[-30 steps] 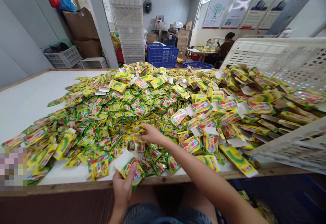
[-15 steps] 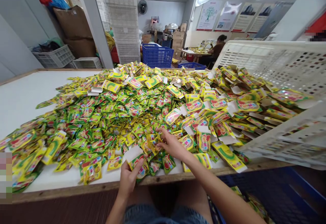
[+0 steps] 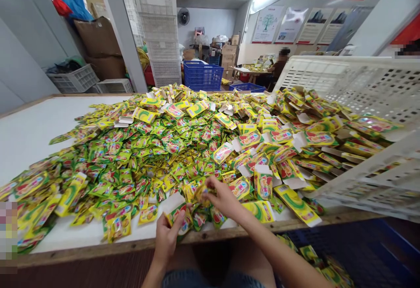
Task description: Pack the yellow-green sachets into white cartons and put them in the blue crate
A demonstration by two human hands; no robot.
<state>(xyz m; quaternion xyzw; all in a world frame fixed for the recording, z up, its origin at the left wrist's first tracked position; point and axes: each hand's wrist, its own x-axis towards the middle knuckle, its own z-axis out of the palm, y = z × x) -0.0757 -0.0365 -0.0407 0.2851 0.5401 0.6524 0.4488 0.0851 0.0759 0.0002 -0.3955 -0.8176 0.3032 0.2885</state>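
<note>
My left hand (image 3: 168, 232) is closed around a small printed carton (image 3: 180, 214) near the table's front edge; the carton's white flap stands up, tilted to the left. Just to the right, my right hand (image 3: 220, 197) pinches a small yellow candy packet (image 3: 201, 194), slightly blurred, beside the carton's upper end. Under and around both hands spreads a heap of green and yellow packets (image 3: 131, 148) with watermelon pictures. Several flat-lying cartons (image 3: 262, 181) with open white flaps lie to the right of my right hand.
A white perforated crate (image 3: 357, 200) lies tipped on the right, cartons spilling from its mouth. The white table (image 3: 26, 124) has a wooden rim. Below right sits a blue crate (image 3: 370, 244) with packets beside it. A person (image 3: 278, 67) sits at a far table.
My right hand has drawn slightly down, bringing the packet closer to the carton. My left hand keeps its hold on the carton. The view has tilted up a little.
</note>
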